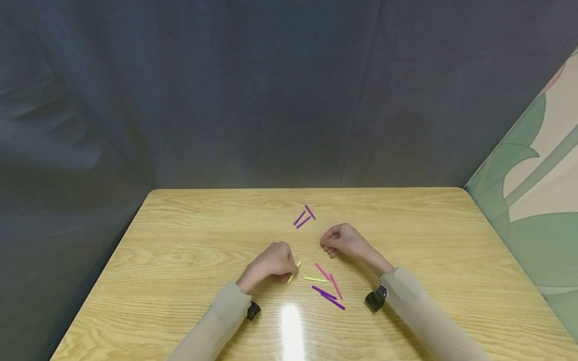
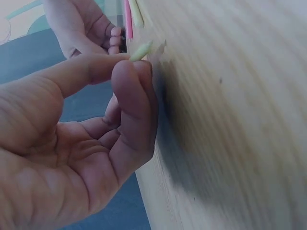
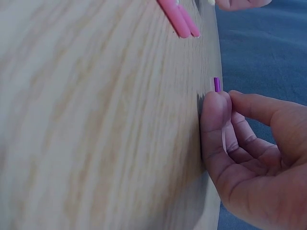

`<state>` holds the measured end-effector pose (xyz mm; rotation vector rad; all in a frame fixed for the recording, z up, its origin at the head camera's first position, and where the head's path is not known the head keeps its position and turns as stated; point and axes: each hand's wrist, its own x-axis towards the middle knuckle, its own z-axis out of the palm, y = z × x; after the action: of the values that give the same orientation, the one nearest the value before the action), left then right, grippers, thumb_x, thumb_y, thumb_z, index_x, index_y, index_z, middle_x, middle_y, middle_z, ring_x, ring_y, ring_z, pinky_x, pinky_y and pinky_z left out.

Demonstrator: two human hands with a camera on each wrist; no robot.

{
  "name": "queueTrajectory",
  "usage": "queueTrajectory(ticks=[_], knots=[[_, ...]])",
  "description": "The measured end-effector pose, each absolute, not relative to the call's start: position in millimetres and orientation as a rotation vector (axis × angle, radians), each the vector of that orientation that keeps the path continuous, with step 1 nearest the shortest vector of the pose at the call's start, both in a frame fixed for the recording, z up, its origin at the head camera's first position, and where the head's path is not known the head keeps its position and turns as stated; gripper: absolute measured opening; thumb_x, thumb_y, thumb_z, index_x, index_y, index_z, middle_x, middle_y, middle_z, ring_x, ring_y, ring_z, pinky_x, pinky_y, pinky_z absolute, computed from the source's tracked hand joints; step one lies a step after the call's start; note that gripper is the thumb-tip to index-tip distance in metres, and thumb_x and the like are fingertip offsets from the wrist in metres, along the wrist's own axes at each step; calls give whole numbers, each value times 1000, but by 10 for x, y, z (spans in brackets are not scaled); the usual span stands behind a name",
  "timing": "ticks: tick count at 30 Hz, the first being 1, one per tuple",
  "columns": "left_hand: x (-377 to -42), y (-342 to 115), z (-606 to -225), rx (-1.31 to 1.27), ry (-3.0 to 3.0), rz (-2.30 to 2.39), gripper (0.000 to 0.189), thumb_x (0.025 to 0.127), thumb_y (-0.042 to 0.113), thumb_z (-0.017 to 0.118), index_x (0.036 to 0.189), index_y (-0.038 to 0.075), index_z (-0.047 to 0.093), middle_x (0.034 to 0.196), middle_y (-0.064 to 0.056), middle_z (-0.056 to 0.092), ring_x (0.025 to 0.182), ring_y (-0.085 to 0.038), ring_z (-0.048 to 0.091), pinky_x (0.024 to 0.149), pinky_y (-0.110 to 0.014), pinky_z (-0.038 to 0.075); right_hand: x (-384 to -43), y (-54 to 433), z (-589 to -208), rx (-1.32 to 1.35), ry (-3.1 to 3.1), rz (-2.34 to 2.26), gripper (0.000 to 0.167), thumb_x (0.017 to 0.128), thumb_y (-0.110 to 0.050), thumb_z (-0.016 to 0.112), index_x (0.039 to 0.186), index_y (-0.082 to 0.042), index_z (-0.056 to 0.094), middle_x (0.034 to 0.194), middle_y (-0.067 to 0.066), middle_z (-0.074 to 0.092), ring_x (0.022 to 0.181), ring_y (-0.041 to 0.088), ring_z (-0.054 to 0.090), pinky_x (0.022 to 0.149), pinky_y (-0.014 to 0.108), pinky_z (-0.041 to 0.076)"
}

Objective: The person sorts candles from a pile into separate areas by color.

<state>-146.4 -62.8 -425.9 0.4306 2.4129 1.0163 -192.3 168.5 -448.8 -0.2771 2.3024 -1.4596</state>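
Observation:
My left hand (image 1: 273, 260) pinches a thin yellow stick (image 2: 141, 51) between thumb and fingertips, just over the wooden table (image 1: 203, 240). Another yellow stick (image 1: 316, 279) lies to its right. My right hand (image 1: 346, 240) is low over the table, its fingers curled and thumb tip against the fingertips. In the right wrist view a purple stick (image 3: 217, 84) shows just past these fingertips; whether it is held or lies behind is unclear. Two pink sticks (image 1: 336, 287) and two purple sticks (image 1: 332, 301) lie between the forearms.
Beyond the hands, three purple sticks (image 1: 303, 222) lie close together toward the table's far edge. A dark curtain (image 1: 289, 100) hangs behind the table. At the right stands a patterned wall panel (image 1: 533, 225). Both wrists carry small black cameras (image 1: 376, 300).

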Motion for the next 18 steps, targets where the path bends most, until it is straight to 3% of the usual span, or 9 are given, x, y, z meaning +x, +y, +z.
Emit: queueTrajectory(ticks=[5, 18], knots=[[-1563, -699, -4256, 401, 2443, 1026, 26, 81, 0, 67, 56, -3, 64, 46, -9, 57, 37, -11, 44, 37, -17, 31, -1915, 1671, -4495, -276, 2311, -1455, 11, 93, 3, 58, 92, 10, 66, 75, 12, 66, 63, 18, 65, 61, 32, 58], [-1776, -840, -4292, 360, 2391, 1105, 21, 85, 3, 68, 65, -3, 68, 53, -7, 61, 43, -13, 55, 46, -24, 50, -1895, 1669, -4484, -293, 2314, -1456, 12, 93, 2, 58, 92, 10, 66, 75, 13, 66, 63, 18, 65, 61, 32, 58]])
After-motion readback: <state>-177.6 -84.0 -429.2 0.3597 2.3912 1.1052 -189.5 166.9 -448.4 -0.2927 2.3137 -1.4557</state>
